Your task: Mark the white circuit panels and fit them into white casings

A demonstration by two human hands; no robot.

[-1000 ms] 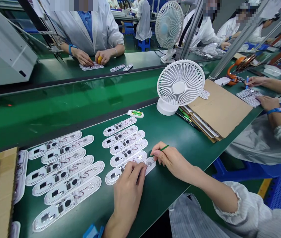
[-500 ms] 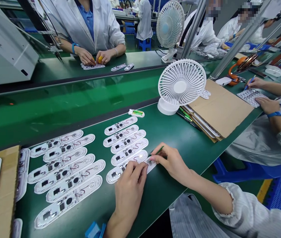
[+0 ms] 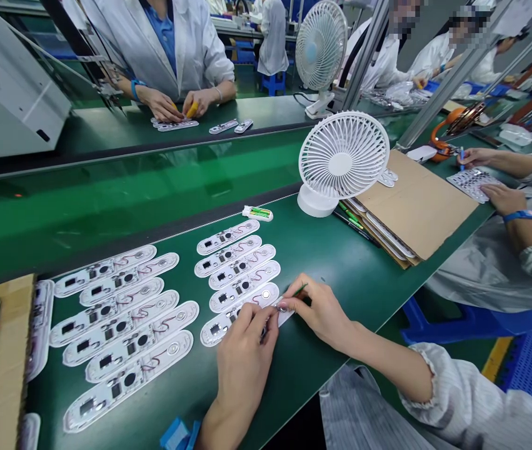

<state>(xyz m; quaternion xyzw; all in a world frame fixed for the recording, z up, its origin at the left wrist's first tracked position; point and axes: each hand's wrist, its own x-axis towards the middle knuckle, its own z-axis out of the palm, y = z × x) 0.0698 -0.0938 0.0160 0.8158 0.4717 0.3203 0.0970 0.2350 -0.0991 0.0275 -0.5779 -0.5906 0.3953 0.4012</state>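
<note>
My left hand is closed over a white oblong casing, its fingertips pressed on the part that it largely hides. My right hand pinches a thin dark green stick-like tool over the casing's right end, and its fingertips meet the left hand's there. What the tool's tip touches is too small to make out. Just beyond my left hand lies another white casing with a circuit board and thin red wires. Several more like it form a column behind, and a second column of casings lies to the left.
A white fan stands at the back, beside stacked cardboard with pens by its edge. A small white holder with a green battery lies behind the casings. More cardboard is at left. Co-workers' hands work across and at right.
My right hand has tipped the green tool lower over the casing, its fingers shifting slightly. My left hand stays in place. At right, a co-worker's blue pen has become more upright.
</note>
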